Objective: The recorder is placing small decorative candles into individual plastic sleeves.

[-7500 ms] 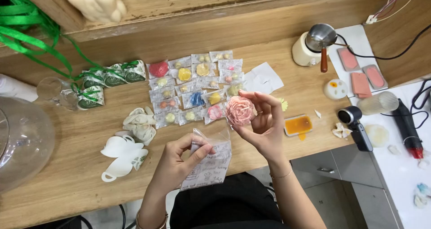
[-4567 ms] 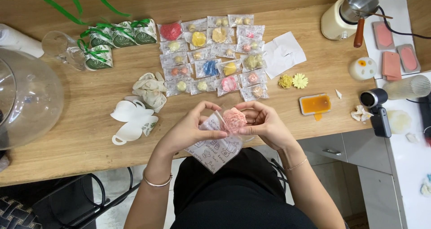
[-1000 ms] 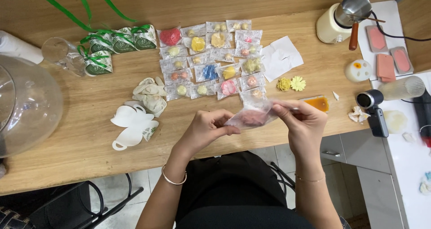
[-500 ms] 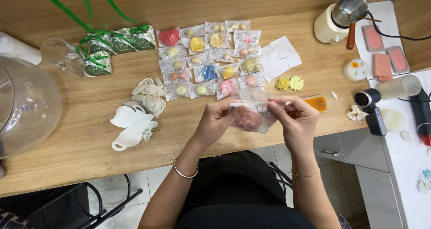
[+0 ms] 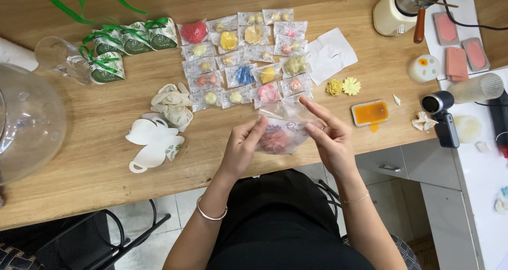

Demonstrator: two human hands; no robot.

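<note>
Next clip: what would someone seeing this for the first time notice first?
Both hands, left hand and right hand, hold a clear bag with a pink flower inside, at the near edge of the wooden table. Behind it lie rows of small packets with colourful pieces.

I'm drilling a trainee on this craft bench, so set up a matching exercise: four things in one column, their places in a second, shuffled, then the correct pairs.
Things:
1. clear plastic bag with a pink flower inside
2. small rectangular orange tray
3. green-ribboned leaf-print wrapped parcels
4. large clear glass dome

Places:
A. at the table's far left edge
B. held between the left hand and right hand
C. on the wood to the right of the hands, below two loose yellow flowers
D. far side of the table, left of the rows of bagged pieces

Pairs: 1-B, 2-C, 3-D, 4-A
</note>
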